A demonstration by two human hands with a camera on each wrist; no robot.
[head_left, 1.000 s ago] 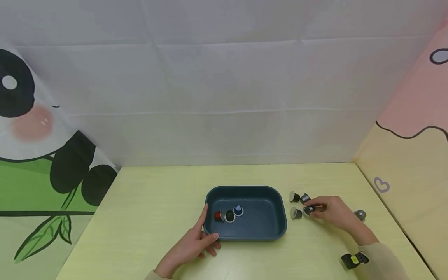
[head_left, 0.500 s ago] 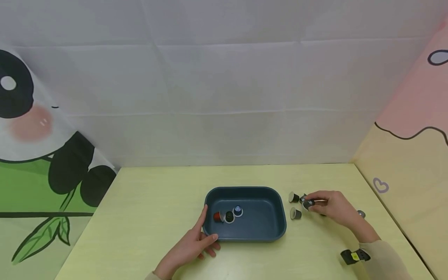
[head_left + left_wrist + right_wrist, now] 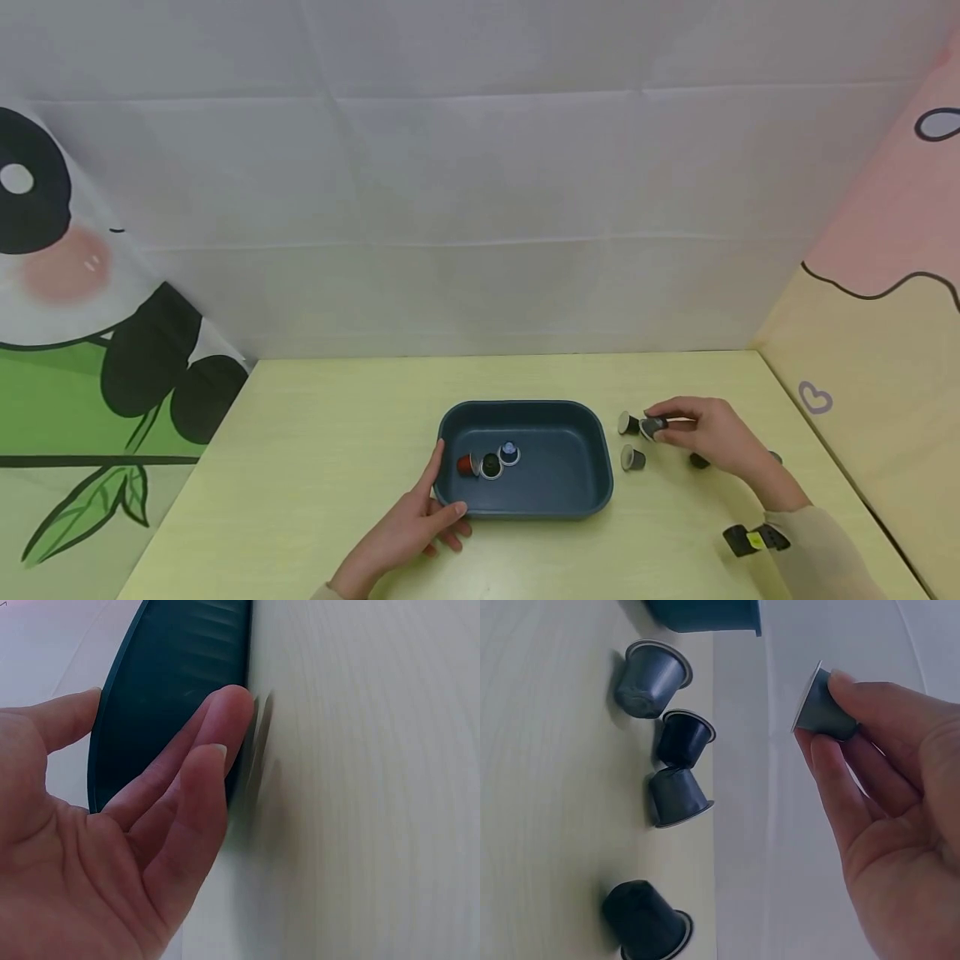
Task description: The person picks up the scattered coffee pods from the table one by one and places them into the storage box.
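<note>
My left hand [image 3: 408,523] rests against the near left corner of a dark blue rectangular tray [image 3: 562,502]; in the left wrist view its thumb touches the rim and other fingers lie by the outer wall. Inside the tray are a red coffee capsule [image 3: 467,465], a dark one [image 3: 491,465] and a blue one [image 3: 509,452]. Between thumb and fingers my right hand [image 3: 708,433] pinches a grey coffee capsule [image 3: 826,709], raised off the table. Near it lie a pale-lidded dark capsule [image 3: 628,423], a grey capsule [image 3: 633,457] and a silver-grey one [image 3: 679,797].
A black capsule [image 3: 699,461] lies under the right wrist, and another capsule [image 3: 777,457] shows partly behind the forearm. The pale yellow table [image 3: 322,450] ends at a white backdrop [image 3: 480,208]. A printed panel [image 3: 855,400] borders it on the right.
My right hand has lifted the grey capsule from among the others and moved it slightly away from me. The black capsule beneath the wrist has come into sight. The left hand stays against the tray.
</note>
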